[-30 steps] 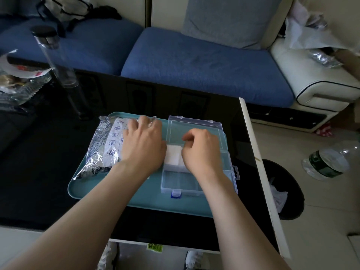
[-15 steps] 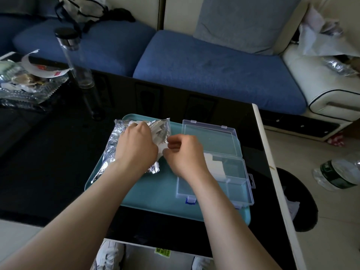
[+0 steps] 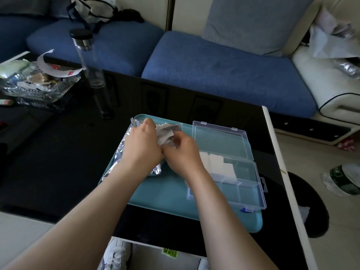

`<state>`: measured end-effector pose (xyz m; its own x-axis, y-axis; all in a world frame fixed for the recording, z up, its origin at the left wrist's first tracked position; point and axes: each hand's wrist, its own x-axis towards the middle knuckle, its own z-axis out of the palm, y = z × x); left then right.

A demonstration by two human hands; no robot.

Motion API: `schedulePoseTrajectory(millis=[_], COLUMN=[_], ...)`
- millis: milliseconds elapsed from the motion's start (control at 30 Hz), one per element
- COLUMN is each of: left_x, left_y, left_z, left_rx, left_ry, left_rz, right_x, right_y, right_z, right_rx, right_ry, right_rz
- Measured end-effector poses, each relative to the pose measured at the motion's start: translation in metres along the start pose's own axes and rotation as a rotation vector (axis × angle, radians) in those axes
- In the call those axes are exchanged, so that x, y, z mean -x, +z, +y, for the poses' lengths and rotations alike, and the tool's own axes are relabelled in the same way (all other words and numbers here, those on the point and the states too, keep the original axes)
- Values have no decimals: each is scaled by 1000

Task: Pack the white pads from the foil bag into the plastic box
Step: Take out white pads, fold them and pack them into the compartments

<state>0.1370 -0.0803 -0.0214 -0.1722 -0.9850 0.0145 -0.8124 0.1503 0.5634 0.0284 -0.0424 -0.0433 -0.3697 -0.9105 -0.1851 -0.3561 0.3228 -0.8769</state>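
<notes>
white shoes [image 3: 116, 256] show below the near edge of the black glass table [image 3: 58, 156]. on that table sits a teal tray [image 3: 165, 197], and 2 bare forearms reach across its near rim. the left hand [image 3: 142, 147] grips the crinkled foil bag [image 3: 121, 152], which lies on the tray's left half, with the fingers curled over the bag's upper part. the right hand [image 3: 183, 152] touches the left one at the bag's open mouth, fingers curled and pinching a white pad [image 3: 163, 138] that sticks out of the bag, though the fingertips are blurred. just right of the hands, on the tray's right half, rests the clear plastic box [image 3: 245, 188], its lid [image 3: 220, 141] folded back flat toward the far side. white pads [image 3: 216, 164] lie inside the box, in its far-left part, partly hidden by the right wrist. farther back on the table stand a tall clear bottle [image 3: 91, 71] with a black cap and, to its left, a glass dish [image 3: 35, 88] holding wrappers. beyond the table runs a blue sofa [image 3: 214, 75] with a grey cushion [image 3: 259, 22].
</notes>
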Motion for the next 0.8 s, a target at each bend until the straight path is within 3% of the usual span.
schedulePoseTrajectory(millis=[200,567,800], left_x=[1,2,5], left_y=[-4,-9,-8], left_z=[1,3,5], left_rx=[18,28,75], left_ry=[-42,-57,-4], left_rz=[5,26,29], right_x=[-6,-8,-7], right_y=[6,-4,0], right_z=[6,4,7], right_rx=[-19,37,80], right_ry=[-11,84,-15], right_rz=[167,298,130])
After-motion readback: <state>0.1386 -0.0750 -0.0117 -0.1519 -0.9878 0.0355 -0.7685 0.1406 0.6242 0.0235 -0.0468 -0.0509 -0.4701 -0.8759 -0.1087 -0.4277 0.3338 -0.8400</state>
